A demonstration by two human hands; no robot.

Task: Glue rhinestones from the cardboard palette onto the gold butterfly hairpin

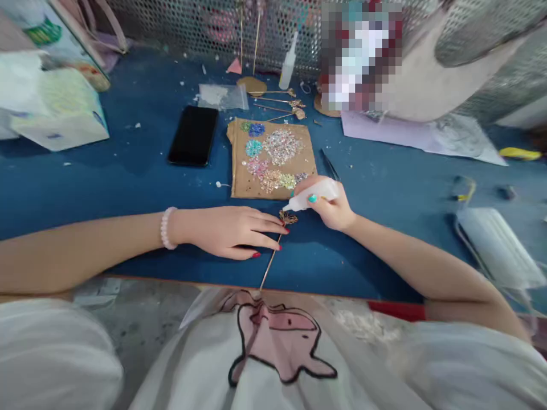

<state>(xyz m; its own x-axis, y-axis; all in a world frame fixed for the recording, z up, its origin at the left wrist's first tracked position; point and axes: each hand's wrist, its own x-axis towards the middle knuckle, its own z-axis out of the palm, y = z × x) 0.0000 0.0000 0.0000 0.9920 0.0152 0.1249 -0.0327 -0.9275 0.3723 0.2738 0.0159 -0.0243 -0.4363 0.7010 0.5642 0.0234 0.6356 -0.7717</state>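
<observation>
1. Two bare hands work over a blue surface (141, 188). The left hand (231, 230) lies palm down, its fingers extended and slightly spread, with a beaded bracelet (167, 229) round the wrist.
2. Under the left fingertips runs the thin stem of a metal hairpin (270, 265); it slants toward the person, reaching the near edge of the surface. Its ornate head (289, 217) lies just beyond those fingers, between the two hands.
3. The right hand (337, 212) is closed around a white squeeze bottle (310, 196), tilted so that its nozzle points down at the ornate head. Whether the tip touches is too small to tell.
4. Just beyond lies a cardboard piece (241, 185) bearing small heaps of beads (282, 147) in blue, turquoise, pink, yellowish and pale tones. Dark tweezers (330, 165) rest to its right, a black phone (194, 136) to its left.
5. Farther back are several more hairpins (298, 103), a clear plastic bag (222, 97) and an upright second bottle (288, 65).
</observation>
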